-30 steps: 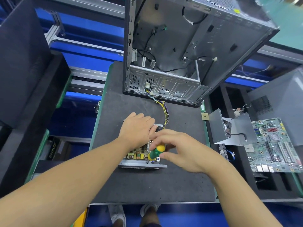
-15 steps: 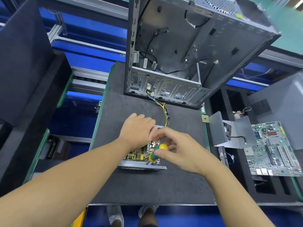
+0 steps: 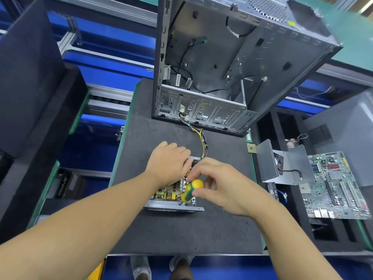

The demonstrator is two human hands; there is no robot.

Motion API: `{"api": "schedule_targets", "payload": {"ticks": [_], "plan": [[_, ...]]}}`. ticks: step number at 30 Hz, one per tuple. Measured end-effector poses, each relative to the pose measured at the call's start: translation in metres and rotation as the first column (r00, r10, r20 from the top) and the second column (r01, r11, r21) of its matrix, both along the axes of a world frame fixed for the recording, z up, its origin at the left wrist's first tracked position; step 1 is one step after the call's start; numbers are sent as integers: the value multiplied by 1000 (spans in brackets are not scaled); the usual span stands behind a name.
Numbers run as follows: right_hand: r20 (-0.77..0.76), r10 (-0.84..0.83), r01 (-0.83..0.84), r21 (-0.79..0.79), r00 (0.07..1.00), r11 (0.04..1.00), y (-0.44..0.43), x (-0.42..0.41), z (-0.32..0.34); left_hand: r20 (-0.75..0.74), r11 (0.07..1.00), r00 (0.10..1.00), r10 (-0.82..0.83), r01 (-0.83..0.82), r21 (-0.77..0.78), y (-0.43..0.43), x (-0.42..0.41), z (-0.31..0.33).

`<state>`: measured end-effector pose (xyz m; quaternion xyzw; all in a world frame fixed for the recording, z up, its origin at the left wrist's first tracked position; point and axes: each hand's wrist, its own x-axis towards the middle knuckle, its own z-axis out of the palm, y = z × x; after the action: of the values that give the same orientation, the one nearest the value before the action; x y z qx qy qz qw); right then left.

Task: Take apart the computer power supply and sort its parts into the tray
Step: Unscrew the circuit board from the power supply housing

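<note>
pinching screwdriver (image 3: pixel 191 190), right hand (image 3: pixel 220 186), fingertips (image 3: pixel 195 193)

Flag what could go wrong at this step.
1. The screwdriver, pinched only near its handle top by the right hand, could slip onto the exposed circuit board.
2. The cable bundle runs from the power supply up to the computer case; lifting the supply may snag it there.
</note>
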<state>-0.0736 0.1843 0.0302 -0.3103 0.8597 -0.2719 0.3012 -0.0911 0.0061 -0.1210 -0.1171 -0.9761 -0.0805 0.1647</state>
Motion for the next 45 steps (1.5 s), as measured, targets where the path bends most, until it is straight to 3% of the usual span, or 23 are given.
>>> {"api": "schedule_targets", "payload": {"ticks": [8, 15, 19, 23, 27, 29, 33, 39, 45], "plan": [[42, 70, -71, 29, 997, 997, 5, 1, 5, 34, 1000, 999, 16, -16, -15, 0, -2, -3], [-49, -5, 3, -45, 999, 999, -1, 9, -5, 50, 1000, 999, 11, -9, -27, 0, 0, -1], [-92, 33, -34, -2, 995, 999, -2, 8, -4, 37, 1000, 999, 9, -8, -20, 0, 1, 1], [-43, -10, 13, 66, 999, 998, 2, 2, 0, 18, 1000, 1000, 8, -7, -17, 0, 1, 0], [1, -70, 70, 31, 998, 997, 5, 2, 1, 31, 999, 999, 18, -17, -32, 0, -1, -4], [-32, -46, 48, 67, 998, 997, 6, 2, 4, 38, 999, 999, 14, -13, -36, 0, -1, -4], [-198, 110, -47, 298, 974, 953, 5, 2, 10, 34, 999, 999, 6, -5, -33, 0, 0, -2], [-172, 87, -44, 237, 981, 970, -1, 5, 11, 39, 999, 999, 19, -18, -29, 0, 0, -1], [-104, 174, -135, 304, 979, 943, 0, 3, 19, 28, 999, 999, 16, -15, -33, 0, 1, 0]]}}
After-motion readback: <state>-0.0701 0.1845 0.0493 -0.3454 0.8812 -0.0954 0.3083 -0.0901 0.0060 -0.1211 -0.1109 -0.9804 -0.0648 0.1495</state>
